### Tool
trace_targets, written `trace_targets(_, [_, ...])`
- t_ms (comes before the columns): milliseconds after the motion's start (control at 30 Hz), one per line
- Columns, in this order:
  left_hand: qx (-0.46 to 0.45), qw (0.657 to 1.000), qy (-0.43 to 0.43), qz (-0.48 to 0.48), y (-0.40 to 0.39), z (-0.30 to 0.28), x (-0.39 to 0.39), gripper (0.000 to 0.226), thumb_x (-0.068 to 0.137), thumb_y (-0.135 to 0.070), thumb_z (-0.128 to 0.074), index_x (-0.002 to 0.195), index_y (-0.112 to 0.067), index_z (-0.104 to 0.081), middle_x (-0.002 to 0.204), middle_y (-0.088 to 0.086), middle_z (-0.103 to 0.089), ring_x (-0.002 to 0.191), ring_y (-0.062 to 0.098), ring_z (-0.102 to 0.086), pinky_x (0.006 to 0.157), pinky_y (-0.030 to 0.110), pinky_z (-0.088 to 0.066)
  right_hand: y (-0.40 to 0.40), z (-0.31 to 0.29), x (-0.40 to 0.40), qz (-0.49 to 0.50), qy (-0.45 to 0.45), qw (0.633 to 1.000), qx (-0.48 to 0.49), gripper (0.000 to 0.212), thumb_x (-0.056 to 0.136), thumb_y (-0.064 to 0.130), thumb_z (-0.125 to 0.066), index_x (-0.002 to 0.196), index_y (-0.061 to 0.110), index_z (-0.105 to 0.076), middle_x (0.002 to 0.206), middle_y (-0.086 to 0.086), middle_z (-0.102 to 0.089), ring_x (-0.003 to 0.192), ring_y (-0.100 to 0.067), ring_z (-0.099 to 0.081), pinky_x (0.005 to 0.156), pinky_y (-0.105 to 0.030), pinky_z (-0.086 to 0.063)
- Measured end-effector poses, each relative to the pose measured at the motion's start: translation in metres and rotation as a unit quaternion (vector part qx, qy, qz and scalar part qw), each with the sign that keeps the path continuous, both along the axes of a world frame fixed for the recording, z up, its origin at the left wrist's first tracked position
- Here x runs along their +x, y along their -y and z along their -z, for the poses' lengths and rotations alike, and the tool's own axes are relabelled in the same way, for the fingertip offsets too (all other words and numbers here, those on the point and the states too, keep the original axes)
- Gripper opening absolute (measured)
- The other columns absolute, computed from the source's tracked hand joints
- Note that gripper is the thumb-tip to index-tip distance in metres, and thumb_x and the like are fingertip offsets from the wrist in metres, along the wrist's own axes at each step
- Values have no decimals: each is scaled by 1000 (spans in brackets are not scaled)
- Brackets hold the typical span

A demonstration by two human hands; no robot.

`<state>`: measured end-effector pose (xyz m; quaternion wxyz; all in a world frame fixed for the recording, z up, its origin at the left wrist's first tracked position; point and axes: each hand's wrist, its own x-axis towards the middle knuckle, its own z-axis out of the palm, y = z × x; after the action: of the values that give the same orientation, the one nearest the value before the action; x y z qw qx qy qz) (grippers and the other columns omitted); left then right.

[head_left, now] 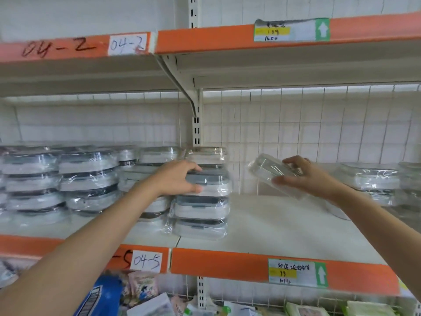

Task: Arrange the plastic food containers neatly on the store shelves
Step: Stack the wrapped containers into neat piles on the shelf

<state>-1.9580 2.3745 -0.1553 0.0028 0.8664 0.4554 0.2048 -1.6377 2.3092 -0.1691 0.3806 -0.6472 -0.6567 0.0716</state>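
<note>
Holding one container [274, 175], perhaps four stacked [201, 195].

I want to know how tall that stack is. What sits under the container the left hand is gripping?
Under the gripped container in the left hand, two more wrapped containers are stacked on the shelf. One more sits on top. Anything behind the stack is hidden.
</note>
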Motion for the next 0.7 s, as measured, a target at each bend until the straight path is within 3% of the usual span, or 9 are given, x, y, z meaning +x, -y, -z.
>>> trace_targets(100, [24, 1000, -17, -7, 1, 1, -13, 57, 80, -48, -69, 130, -26, -52, 135, -6, -53, 121, 13, -48, 91, 24, -34, -2, -12, -25, -29, 4, 999, 14, 64, 74, 46, -74, 128, 24, -48, 123, -4, -47, 104, -19, -51, 84, -28, -40])
trace_targets(167, [34, 999, 20, -4, 3, 3, -25, 55, 78, -54, -67, 124, -25, -57, 130, -8, -56, 116, 9, -50, 93, 25, -36, -4, -23, -44, -54, -1, 998, 32, 60, 72, 45, -76, 123, 26, -50, 121, -2, -50, 102, -17, -53, 82, -25, -39])
trace_targets(267, [85, 990, 109, -24, 4, 3, -51, 25, 82, -45, -68, 98, -26, -66, 110, -10, -62, 102, 7, -54, 93, 32, -43, -8, -40, -77, -110, -1, 993, 50, 58, 68, 49, -76, 116, 28, -52, 115, 1, -54, 96, -13, -56, 72, -22, -42])
trace_targets(333, [117, 983, 130, -56, 6, 2, -71, 8, 84, -32, -68, 81, -26, -65, 91, -9, -64, 87, 9, -59, 85, 35, -48, -14, -52, -103, -144, 14, 988, 50, 61, 63, 55, -76, 114, 29, -53, 113, 4, -55, 95, -12, -56, 73, -22, -43])
trace_targets(467, [140, 972, 152, -116, 10, 3, -110, 18, 84, -20, -67, 69, -26, -60, 72, -11, -64, 71, 7, -59, 74, 32, -50, -44, -63, -157, -182, 72, 980, 34, 64, 67, 54, -75, 119, 24, -52, 120, 0, -52, 106, -16, -51, 86, -26, -40])
trace_targets(633, [135, 967, 162, -142, 17, 18, -137, 28, 83, -17, -66, 63, -32, -54, 65, -18, -60, 64, -3, -56, 58, 16, -40, -86, -63, -222, -190, 136, 972, 9, 70, 69, 58, -73, 120, 18, -48, 124, -5, -51, 110, -20, -50, 89, -28, -40])
trace_targets(700, [132, 967, 158, -147, 20, 20, -137, 29, 85, -21, -65, 62, -32, -52, 63, -18, -59, 62, -4, -55, 58, 17, -41, -98, -61, -245, -190, 131, 973, 20, 70, 67, 58, -74, 116, 17, -44, 121, -6, -48, 109, -22, -50, 88, -29, -40])
